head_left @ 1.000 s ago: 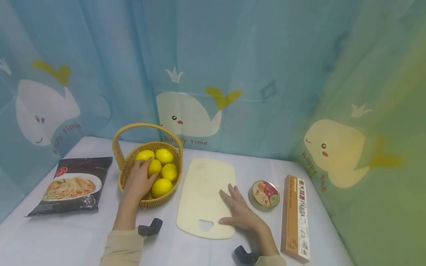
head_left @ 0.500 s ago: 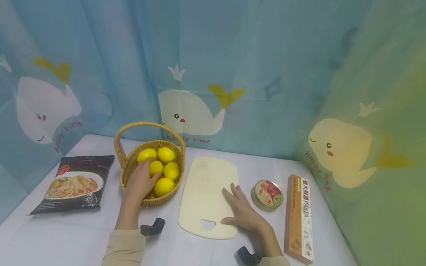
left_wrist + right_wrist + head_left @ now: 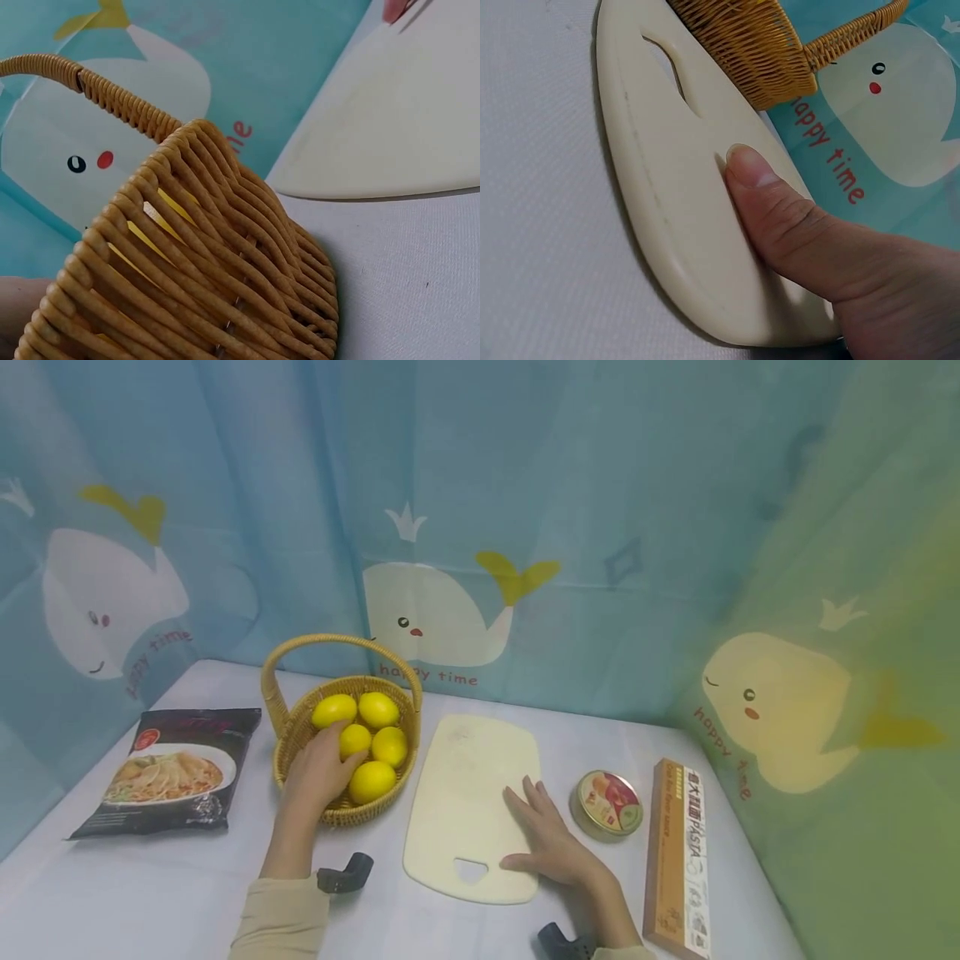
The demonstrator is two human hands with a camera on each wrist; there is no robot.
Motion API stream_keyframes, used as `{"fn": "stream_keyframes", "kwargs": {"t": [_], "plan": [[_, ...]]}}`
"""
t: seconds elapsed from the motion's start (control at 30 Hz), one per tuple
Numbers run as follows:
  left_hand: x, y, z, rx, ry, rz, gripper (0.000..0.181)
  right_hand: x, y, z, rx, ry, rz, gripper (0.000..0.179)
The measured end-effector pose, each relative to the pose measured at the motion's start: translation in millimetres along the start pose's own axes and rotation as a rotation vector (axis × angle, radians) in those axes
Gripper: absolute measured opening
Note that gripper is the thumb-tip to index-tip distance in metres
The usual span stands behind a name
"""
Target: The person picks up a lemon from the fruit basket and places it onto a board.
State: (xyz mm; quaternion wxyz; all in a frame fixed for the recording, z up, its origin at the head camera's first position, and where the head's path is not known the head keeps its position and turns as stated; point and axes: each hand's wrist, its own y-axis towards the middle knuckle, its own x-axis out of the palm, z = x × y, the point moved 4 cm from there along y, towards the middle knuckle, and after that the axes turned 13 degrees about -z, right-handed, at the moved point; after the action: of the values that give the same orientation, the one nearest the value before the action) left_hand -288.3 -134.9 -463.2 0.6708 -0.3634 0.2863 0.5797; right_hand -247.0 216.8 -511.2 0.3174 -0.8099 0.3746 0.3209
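My left hand (image 3: 315, 768) reaches over the near-left rim of a wicker basket (image 3: 343, 812) and rests on the lemons. Its thumb and fingers are spread around the middle lemon (image 3: 356, 741), touching it without a clear grip. Several lemons lie in the basket; the front lemon (image 3: 372, 782) is just below the thumb. In the left wrist view, the basket's woven wall (image 3: 217, 247) hides nearly all of that hand. My right hand (image 3: 555, 843) lies with spread fingers on the right edge of a cream cutting board (image 3: 465, 785). Its thumb (image 3: 780, 214) presses flat on the board in the right wrist view.
A round tin (image 3: 607, 805) stands right of my right hand, with a long pasta box (image 3: 677, 860) beyond it. Left of the basket lies a dark noodle packet (image 3: 168, 772). The basket's tall handle (image 3: 341, 639) arches over its back. A whale-print curtain (image 3: 600, 610) encloses the table.
The whole scene has shifted slightly to the right in the head view. Both hands keep the same places on the lemons and the board.
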Motion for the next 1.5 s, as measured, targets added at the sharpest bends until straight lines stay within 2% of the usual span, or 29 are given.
{"fn": "stream_keyframes", "kwargs": {"t": [0.43, 0.87, 1.2, 1.37, 1.5], "plan": [[-3.6, -3.3, 5.9, 0.013, -0.072, 0.030, 0.063, 0, -4.2, -1, 0.007, 0.009, 0.004, 0.102], [-8.2, -2.9, 2.3, 0.009, -0.140, 0.059, 0.064, 1, 1.2, -2, 0.028, -0.010, 0.023, 0.104], [-7.9, -2.8, 2.6, 0.045, -0.164, 0.097, 0.065, 2, -0.2, -5, 0.033, -0.033, 0.033, 0.102], [-8.9, -2.5, 4.0, 0.062, -0.169, 0.113, 0.065, 0, -1.0, -5, 0.052, -0.067, 0.010, 0.103], [-10.2, -1.1, 6.0, 0.075, -0.168, 0.128, 0.065, -4, -2.0, -6, 0.037, -0.106, -0.010, 0.102]]}}
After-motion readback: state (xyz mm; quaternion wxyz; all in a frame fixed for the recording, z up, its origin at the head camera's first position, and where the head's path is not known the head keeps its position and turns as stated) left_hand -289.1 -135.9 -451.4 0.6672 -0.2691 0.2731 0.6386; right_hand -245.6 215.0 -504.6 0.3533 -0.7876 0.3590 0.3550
